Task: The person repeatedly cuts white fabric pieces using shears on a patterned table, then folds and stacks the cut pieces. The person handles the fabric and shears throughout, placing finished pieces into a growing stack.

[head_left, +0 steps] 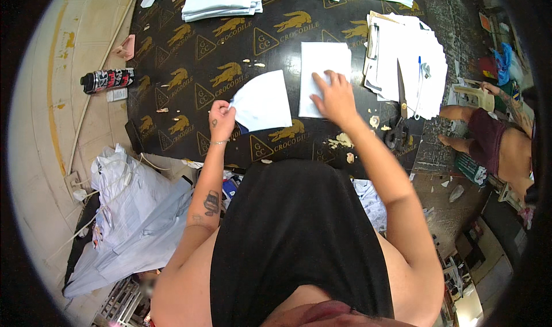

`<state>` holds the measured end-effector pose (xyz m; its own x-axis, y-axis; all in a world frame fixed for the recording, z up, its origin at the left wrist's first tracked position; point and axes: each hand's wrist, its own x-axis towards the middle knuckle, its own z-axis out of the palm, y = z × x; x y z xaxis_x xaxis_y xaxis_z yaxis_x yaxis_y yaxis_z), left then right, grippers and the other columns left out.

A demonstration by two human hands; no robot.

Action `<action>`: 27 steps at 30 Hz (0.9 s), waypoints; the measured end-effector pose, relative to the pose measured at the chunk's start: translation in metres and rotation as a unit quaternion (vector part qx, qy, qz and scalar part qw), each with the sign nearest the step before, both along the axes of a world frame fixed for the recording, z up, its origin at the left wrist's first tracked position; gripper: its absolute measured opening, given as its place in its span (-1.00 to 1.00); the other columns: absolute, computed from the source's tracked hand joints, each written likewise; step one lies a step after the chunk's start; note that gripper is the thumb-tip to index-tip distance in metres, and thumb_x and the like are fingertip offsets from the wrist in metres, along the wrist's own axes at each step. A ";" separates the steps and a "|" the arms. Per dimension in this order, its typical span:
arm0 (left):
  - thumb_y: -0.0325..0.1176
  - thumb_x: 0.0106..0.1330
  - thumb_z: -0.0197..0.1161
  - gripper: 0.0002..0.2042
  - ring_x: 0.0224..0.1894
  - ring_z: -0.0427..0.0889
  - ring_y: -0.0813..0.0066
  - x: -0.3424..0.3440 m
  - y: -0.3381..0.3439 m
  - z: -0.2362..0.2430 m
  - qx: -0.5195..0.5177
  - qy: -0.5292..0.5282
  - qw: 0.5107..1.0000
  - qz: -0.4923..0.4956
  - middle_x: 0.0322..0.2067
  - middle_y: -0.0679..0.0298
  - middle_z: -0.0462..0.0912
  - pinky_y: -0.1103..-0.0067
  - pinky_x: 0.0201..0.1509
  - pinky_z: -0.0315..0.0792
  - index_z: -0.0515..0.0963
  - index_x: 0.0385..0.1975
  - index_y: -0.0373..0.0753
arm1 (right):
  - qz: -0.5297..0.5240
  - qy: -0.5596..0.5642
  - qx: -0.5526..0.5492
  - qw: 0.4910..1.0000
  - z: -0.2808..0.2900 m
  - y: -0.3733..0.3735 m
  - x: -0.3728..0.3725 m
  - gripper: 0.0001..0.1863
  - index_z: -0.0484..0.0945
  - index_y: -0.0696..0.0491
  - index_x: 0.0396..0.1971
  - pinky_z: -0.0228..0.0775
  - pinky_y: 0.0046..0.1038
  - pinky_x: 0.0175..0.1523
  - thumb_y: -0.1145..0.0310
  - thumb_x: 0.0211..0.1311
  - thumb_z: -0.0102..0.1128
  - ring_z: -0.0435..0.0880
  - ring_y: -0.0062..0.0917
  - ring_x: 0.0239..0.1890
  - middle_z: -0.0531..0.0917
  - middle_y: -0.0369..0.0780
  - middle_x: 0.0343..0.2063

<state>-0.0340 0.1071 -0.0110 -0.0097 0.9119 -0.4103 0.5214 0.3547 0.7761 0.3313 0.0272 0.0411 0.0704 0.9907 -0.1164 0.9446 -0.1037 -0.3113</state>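
The left hand (222, 120) pinches the left corner of a curved, fan-shaped white fabric piece (263, 104), which spreads rightward and away from the fingers. Just right of it, the right hand (335, 98) lies flat, fingers spread wide, on the near end of a rectangular white piece (323, 68) whose long axis runs near to far. Both rest on a black table (184, 51) printed with gold reptile emblems and triangles. A black spray can (107, 80) with a red-and-white label lies far left; scissors (400, 105) and stacked papers (414, 56) sit right.
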 end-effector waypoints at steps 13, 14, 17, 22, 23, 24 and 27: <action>-0.50 0.43 0.21 -0.79 0.04 0.72 0.00 0.014 -0.025 0.131 0.326 0.054 0.917 -0.222 -0.04 0.00 0.70 0.29 0.14 0.56 0.65 0.00 -0.30 | -0.338 0.164 0.065 0.924 -0.028 -0.117 -0.006 -0.57 0.58 0.12 0.08 0.60 -0.04 0.01 0.35 0.23 0.40 0.79 -0.08 -0.13 0.78 -0.04 -0.25; -0.51 0.40 0.23 -0.79 0.03 0.71 -0.03 0.013 -0.031 0.148 0.294 0.062 0.918 -0.259 -0.06 0.00 0.70 0.28 0.15 0.56 0.68 -0.02 -0.28 | -0.365 0.160 0.060 0.915 -0.029 -0.112 -0.009 -0.58 0.58 0.12 0.07 0.60 -0.04 0.02 0.36 0.23 0.38 0.78 -0.06 -0.12 0.78 -0.03 -0.23; -0.55 0.37 0.24 -0.73 -0.01 0.71 0.02 0.017 -0.056 0.185 0.321 0.042 0.867 -0.379 -0.09 0.03 0.70 0.33 0.10 0.55 0.66 0.04 -0.28 | -0.376 0.183 0.103 0.903 -0.015 -0.090 -0.024 -0.64 0.63 0.17 0.01 0.61 -0.05 0.04 0.41 0.22 0.31 0.78 -0.01 -0.11 0.78 0.05 -0.21; -0.54 0.33 0.28 -0.67 0.03 0.73 -0.04 0.030 -0.110 0.193 0.247 -0.026 0.825 -0.508 0.02 0.04 0.69 0.29 0.12 0.61 0.65 0.10 -0.26 | -0.157 0.557 0.012 0.815 0.037 -0.027 -0.101 -0.43 0.56 0.14 0.25 0.68 -0.34 -0.12 0.23 0.30 0.46 0.80 -0.41 -0.21 0.80 -0.08 -0.18; -0.54 0.33 0.28 -0.67 0.04 0.73 -0.02 0.030 -0.117 0.187 0.267 -0.034 0.821 -0.503 0.04 0.04 0.68 0.30 0.11 0.62 0.65 0.10 -0.26 | -0.044 0.683 -0.023 0.728 0.045 -0.032 -0.114 -0.37 0.53 0.11 0.31 0.66 -0.45 -0.12 0.16 0.35 0.48 0.77 -0.53 -0.17 0.77 -0.10 -0.07; -0.55 0.33 0.28 -0.67 0.04 0.74 -0.01 0.028 -0.123 0.180 0.278 -0.028 0.819 -0.500 0.06 0.04 0.68 0.32 0.10 0.63 0.66 0.10 -0.26 | 0.025 0.713 -0.127 0.689 0.050 -0.041 -0.116 -0.38 0.56 0.12 0.29 0.66 -0.36 -0.04 0.10 0.37 0.49 0.76 -0.48 -0.11 0.75 -0.11 0.04; -0.57 0.32 0.31 -0.64 0.08 0.76 0.03 0.011 -0.137 0.152 0.302 -0.058 0.850 -0.427 0.10 0.07 0.71 0.33 0.13 0.64 0.68 0.13 -0.24 | 0.208 0.522 -0.101 0.821 0.050 -0.080 -0.099 -0.48 0.68 0.11 0.13 0.60 -0.28 0.09 0.08 0.34 0.49 0.77 -0.35 -0.11 0.79 -0.13 -0.02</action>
